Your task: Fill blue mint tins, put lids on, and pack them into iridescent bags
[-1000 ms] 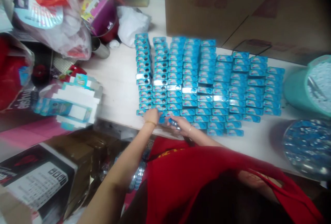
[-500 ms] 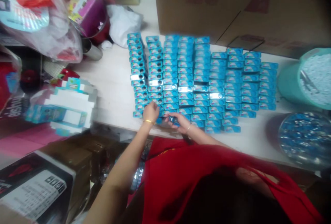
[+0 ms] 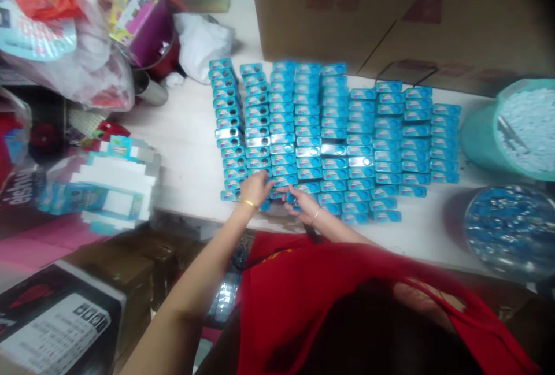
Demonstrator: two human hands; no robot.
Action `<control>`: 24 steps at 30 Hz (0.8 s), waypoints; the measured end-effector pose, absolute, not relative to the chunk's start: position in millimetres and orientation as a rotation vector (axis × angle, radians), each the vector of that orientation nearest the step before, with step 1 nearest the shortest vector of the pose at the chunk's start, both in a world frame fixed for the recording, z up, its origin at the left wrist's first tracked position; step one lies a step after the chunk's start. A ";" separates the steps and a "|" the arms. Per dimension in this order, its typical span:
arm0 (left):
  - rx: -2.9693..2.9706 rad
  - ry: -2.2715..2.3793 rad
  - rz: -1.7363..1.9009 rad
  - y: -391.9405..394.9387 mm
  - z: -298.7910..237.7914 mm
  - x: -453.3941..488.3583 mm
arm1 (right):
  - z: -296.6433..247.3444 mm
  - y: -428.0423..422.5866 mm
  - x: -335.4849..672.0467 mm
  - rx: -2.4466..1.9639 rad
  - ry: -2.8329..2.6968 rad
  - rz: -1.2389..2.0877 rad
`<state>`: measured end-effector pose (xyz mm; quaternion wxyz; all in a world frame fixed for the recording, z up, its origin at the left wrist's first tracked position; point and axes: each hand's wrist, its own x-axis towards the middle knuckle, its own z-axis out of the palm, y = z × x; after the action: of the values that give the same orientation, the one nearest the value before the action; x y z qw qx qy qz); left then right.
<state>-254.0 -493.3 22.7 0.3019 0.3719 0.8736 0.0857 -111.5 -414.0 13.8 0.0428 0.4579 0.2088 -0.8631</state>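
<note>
Columns of small blue boxes (image 3: 336,173) stand close together on the pale table. Dark round spots mark the two leftmost columns; the others show blue circles. At the near end of the left columns is my left hand (image 3: 255,187), its fingers drawn together over the boxes; what is between them, if anything, is hidden. Just right of it, my right hand (image 3: 303,203) is closed around small blue pieces (image 3: 293,199), too blurred to name further. The two hands' fingertips nearly meet over the front boxes.
A turquoise bucket (image 3: 481,132) of small white pieces, with a metal tool on top, stands at right. Nearer is a clear round tub (image 3: 470,230) of shiny blue pieces. A large carton (image 3: 312,22) borders the back. Flattened blue-white boxes (image 3: 115,173) and plastic bags (image 3: 102,74) lie left.
My right hand has moved slightly left and up, closer to the left hand, and the pieces in it show less. The left fingers now reach a little right. The view has shifted slightly.
</note>
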 end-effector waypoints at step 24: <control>0.722 2.358 -0.266 -450.5 7.9 -295.7 | 19.5 -408.7 -123.2 1.394 0.768 -2.625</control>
<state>-295.7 -450.5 7.9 0.3244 0.2753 0.8992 -0.1015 -123.2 -408.7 19.5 0.0360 0.4537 0.2500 -0.8546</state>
